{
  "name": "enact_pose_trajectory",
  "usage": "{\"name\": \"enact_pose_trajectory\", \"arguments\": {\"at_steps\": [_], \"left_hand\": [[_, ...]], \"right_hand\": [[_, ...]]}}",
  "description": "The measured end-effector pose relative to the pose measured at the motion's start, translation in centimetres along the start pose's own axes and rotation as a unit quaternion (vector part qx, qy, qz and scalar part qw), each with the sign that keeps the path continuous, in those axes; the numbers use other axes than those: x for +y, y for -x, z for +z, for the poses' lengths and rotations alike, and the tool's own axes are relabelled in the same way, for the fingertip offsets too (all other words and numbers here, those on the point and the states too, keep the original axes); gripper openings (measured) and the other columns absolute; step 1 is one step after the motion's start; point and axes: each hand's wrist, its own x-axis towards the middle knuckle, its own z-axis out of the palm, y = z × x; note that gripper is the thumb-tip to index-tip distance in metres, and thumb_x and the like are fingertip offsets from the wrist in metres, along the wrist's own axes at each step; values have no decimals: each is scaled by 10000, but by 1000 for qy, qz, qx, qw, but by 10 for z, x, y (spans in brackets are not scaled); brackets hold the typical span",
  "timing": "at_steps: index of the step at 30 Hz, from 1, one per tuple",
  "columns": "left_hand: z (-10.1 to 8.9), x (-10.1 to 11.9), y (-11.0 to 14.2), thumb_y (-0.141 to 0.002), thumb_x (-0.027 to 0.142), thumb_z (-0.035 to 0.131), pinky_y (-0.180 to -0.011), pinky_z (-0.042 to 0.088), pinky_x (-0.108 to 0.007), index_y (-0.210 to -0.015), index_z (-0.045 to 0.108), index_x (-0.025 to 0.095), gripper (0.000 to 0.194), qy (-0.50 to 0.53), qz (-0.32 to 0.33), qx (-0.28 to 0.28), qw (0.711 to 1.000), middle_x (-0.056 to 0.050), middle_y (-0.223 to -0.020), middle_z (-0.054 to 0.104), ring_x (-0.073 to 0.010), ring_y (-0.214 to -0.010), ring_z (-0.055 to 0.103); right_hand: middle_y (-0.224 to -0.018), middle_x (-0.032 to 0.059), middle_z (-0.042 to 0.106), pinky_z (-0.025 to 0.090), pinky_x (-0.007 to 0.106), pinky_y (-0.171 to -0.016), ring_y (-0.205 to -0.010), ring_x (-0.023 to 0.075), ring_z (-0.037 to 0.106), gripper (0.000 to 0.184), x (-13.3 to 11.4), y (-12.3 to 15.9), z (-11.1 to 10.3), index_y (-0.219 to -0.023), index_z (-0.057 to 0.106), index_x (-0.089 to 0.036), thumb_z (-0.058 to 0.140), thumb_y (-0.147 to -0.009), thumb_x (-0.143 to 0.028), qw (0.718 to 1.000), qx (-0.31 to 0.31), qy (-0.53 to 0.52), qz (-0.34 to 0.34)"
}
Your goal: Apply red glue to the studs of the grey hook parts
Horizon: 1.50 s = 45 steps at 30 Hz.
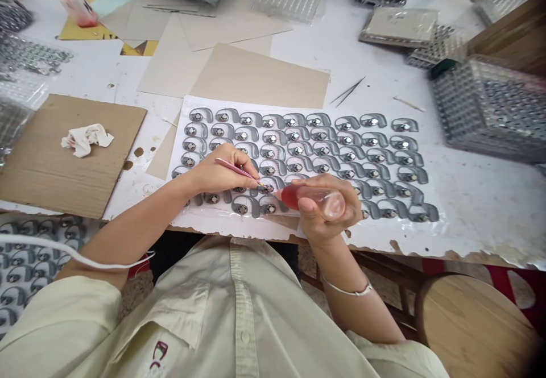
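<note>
My left hand (226, 170) is closed in a pinch around a slim pink pointed tool (232, 166), held like a pen. Its fine tip meets one of the small metal pieces (268, 189) in the lower middle of the sheet. Whether the tool is tweezers or a brush I cannot tell. A soft clear squeeze bottle (319, 200) with red liquid lies tilted in my right hand (335, 204), its nozzle pointing left near the same piece. Beneath both hands, rows of grey curved pieces with round shiny centres cover a clear plastic tray (439, 224).
Black tweezers (348, 91) and a cotton swab (408, 103) lie behind the tray. Left is a cardboard sheet (38, 156) with crumpled tissue (87, 139). Stacked trays (490, 105) stand at right; a red-liquid bottle (72, 0) stands back left. A wooden stool (473, 327) is below right.
</note>
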Motion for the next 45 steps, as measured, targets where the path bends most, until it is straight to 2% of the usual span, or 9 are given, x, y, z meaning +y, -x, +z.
{"name": "enact_pose_trajectory", "arguments": {"at_steps": [14,18,22,26,29,32,35,41,45], "left_hand": [[0,0,1,-633,221,763,-643,561,-239,-691,729,144,102,-1,16,3,1000,-76,-821,727,-197,-800,686],[2,3,4,-636,225,770,-637,561,-240,-697,730,140,112,-2,19,10,1000,-82,-817,728,-209,-820,690],[10,4,14,-648,181,755,-657,558,-233,-696,728,130,76,-6,52,26,998,-82,-828,729,-194,-809,693],[22,0,34,-690,198,749,-678,572,-238,-721,722,143,68,31,65,110,991,-78,-874,731,-186,-830,698],[34,-6,55,-717,198,753,-754,587,-275,-726,707,164,58,37,118,210,970,-61,-886,736,-177,-840,700],[47,-13,76,-737,141,738,-777,589,-301,-774,699,184,69,-6,201,246,948,-55,-884,740,-167,-817,703],[61,-22,88,-765,104,699,-740,589,-307,-820,678,190,105,-76,273,254,925,-60,-862,741,-165,-779,704],[89,-34,85,-749,40,667,-590,563,-279,-921,633,168,217,-266,391,278,836,-90,-891,741,-162,-681,695],[98,-34,82,-758,20,621,-562,564,-279,-918,630,157,210,-310,396,284,816,-93,-877,742,-174,-673,704]], "right_hand": [[-756,7,670,519,342,-519,-601,195,653,276,1,1,2,-989,598,-244,710,-781,-388,1000,-5,-4,6],[-643,-28,606,458,302,-432,-491,159,604,231,0,-11,1,-808,605,-229,629,-833,-458,991,113,-40,52],[-531,-29,512,455,291,-453,-486,144,573,446,2,-23,-18,-610,544,-212,510,-869,-574,949,261,-71,163],[-573,-16,555,392,276,-340,-392,134,513,539,8,-23,-45,-776,586,-209,456,-801,-731,878,243,-202,359],[-583,-10,546,408,275,-339,-390,121,493,602,13,-17,-63,-759,590,-194,493,-723,-787,845,224,-256,413],[-575,-10,521,467,300,-394,-438,144,537,533,15,-10,-76,-718,581,-201,551,-719,-733,854,172,-272,408],[-580,-9,530,447,291,-381,-441,154,560,484,8,-1,-76,-674,540,-209,515,-790,-678,879,169,-241,374],[-602,-4,575,485,322,-461,-500,186,610,468,-17,5,-36,-809,622,-195,547,-798,-657,946,196,-93,239],[-631,-25,566,433,309,-421,-470,173,586,350,-23,1,-14,-802,617,-227,671,-753,-570,965,205,-101,125]]}}
